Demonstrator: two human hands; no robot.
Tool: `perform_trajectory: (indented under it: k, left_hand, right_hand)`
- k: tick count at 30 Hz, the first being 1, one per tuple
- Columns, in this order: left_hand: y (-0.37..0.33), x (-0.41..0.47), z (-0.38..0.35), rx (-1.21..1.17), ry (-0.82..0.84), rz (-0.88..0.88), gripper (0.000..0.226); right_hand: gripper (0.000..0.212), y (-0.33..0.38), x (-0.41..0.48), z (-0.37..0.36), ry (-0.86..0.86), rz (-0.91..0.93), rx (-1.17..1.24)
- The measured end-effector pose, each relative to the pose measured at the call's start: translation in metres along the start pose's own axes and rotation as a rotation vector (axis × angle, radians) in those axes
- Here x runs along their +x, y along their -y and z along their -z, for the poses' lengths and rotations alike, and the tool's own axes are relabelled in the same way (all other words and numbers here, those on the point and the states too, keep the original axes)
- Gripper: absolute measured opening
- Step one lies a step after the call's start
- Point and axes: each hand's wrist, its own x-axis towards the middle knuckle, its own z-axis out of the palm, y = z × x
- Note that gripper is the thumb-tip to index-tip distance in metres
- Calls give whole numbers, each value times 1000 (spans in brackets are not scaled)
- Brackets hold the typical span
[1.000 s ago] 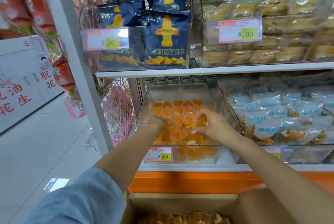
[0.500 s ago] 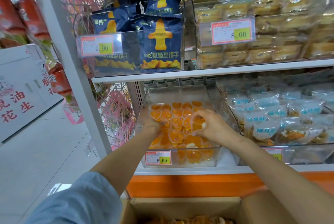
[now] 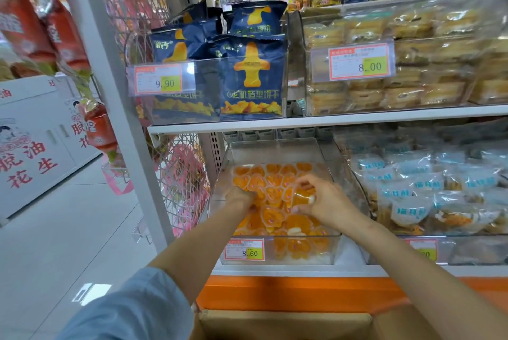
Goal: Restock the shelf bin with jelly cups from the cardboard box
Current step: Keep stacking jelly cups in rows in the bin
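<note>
Placing step: both hands are inside the clear shelf bin (image 3: 275, 151). Right hand (image 3: 327, 202) fingers curl round one jelly cup (image 3: 301, 198), held just above the heaped jelly cups (image 3: 270, 218) in the bin. Left hand (image 3: 237, 195) sits on the heap's left side with fingers buried, so its grip is unclear, possibly just steadying. Cardboard box (image 3: 283, 324) is at the bottom edge, contents out of frame. Next: seat the cup in a gap, release it, go to the box.

White shelf upright (image 3: 110, 92) stood at left, with a wire mesh panel (image 3: 181, 180) beside it. An orange base strip (image 3: 302, 295) ran under the lowest shelf. The pale glossy floor (image 3: 55, 243) showed a light reflection. A white cabinet (image 3: 35, 147) with red characters stood far left.
</note>
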Motion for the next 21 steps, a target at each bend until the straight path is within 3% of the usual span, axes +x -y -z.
perform_trajectory:
  k: [8,12,15,17,21]
  left_hand:
    - [-4,-6,1,43,30,0,33]
    - [-19,-28,15,255,125,-52,34]
    - [-37,-50,36,507,142,-200,24]
    - [-44,-76,49,442,255,-286,18]
    - [-37,-130,71,51,624,-254,29]
  right_hand:
    - [41,-1,-1,3,-8,16,109]
    - [39,-3,3,3,2,-25,345]
    - [40,-1,1,3,36,-33,475]
    - [41,2,-1,3,74,-7,558]
    - [47,12,-3,-8,143,59,732]
